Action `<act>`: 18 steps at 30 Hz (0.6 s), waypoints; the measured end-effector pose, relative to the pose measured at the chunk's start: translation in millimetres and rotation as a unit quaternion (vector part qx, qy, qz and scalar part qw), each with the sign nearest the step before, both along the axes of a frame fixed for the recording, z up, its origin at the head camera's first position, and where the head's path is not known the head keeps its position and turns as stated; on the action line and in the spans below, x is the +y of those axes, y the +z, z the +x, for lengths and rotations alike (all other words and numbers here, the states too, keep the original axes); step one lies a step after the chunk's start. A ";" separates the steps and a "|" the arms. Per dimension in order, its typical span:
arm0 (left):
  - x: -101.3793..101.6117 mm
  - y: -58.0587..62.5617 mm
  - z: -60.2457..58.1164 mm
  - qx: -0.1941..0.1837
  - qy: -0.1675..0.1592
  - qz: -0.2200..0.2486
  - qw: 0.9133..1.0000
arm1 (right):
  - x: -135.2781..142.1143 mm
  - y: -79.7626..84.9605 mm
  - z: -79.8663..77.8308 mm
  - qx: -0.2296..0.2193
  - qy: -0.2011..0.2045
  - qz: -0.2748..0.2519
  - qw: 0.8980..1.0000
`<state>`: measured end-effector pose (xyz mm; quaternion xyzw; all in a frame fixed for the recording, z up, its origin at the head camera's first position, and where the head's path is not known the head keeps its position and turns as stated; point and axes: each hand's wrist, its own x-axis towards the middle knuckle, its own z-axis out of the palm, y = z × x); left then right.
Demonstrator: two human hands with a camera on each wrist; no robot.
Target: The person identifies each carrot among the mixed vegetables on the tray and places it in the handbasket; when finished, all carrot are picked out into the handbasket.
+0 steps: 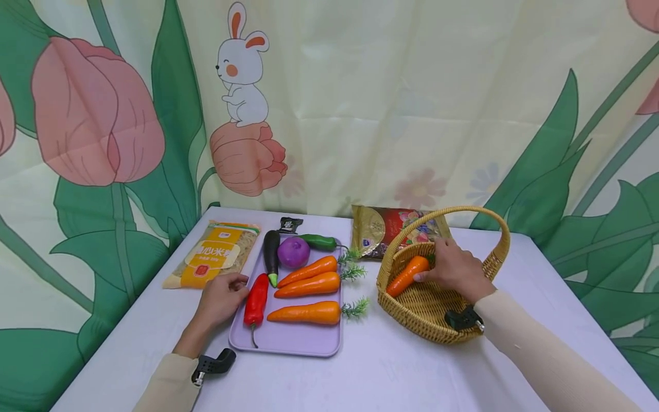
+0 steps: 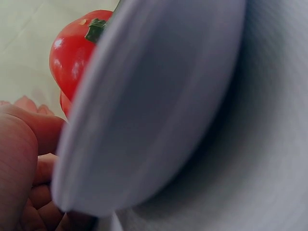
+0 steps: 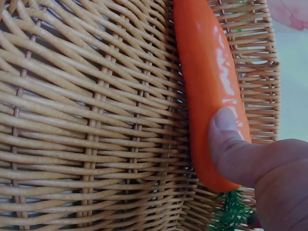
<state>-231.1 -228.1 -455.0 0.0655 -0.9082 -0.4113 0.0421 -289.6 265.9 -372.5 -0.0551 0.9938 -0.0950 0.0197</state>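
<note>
My right hand [image 1: 455,269] reaches into a wicker basket [image 1: 429,326] and grips a toy carrot [image 1: 408,276] near its leafy end. In the right wrist view my thumb presses on the orange carrot [image 3: 207,86], which lies against the woven wall; my other fingers are mostly hidden. My left hand [image 1: 221,300] holds the left rim of a lilac tray [image 1: 304,341], its fingertips partly hidden by the rim in the left wrist view. Beside those fingers lies a red chili pepper [image 1: 255,300]. Three more carrots [image 1: 309,313] lie on the tray.
The tray also bears an eggplant [image 1: 270,252], a purple onion [image 1: 293,252] and a green pepper [image 1: 318,242]. A yellow grain bag [image 1: 216,254] lies left, a small black packet [image 1: 290,225] behind the tray, and a gold-red bag [image 1: 378,232] behind the basket.
</note>
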 end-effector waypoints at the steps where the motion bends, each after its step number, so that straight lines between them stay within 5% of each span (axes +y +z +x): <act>1: 0.1 0.2 0.1 -0.001 0.000 0.001 1.000 | 0.9 -0.5 0.0 0.001 -0.004 -0.002 1.000; 18: -1.4 -1.8 -0.1 0.007 -0.006 -0.008 1.000 | 0.4 17.6 1.9 0.023 -0.014 -0.080 0.996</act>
